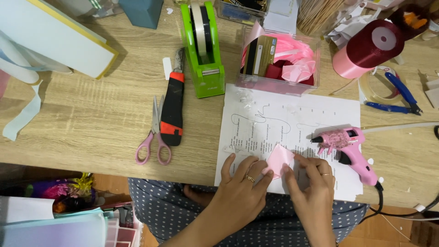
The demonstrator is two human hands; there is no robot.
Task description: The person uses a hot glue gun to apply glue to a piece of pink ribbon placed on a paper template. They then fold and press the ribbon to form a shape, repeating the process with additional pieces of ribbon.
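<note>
The fingers (238, 165) of the left hand (240, 192) lie spread and flat on the paper (274, 114), their tips pressing the left edge of a small pink ribbon piece (278, 158); the fingers (305, 165) of the right hand (313, 190) are curled narrow and pinch the same piece from its right side, so both hands hold it just above the paper's lower edge. Taking that printed paper as landmark: far to its left, at the counter (91, 119) edge, lies a white pad (55, 36) with a pale ribbon strip (20, 116) trailing below it. Nearer on the left lie pink-handled scissors (154, 137), closed, and just beside them a black and red knife (173, 110), both pointing away from the person. Above the paper's upper left corner stands a green tape dispenser (203, 50). Touching the paper's top edge is a clear box (279, 64) filled with pink and dark red ribbon. On the paper's right part rests a pink glue gun (347, 148), nozzle pointing left, near the right hand but apart from it. Up and to the right of the paper lies a dark red ribbon spool (370, 48), and beside it blue pliers (398, 96) over a clear tape ring.
</note>
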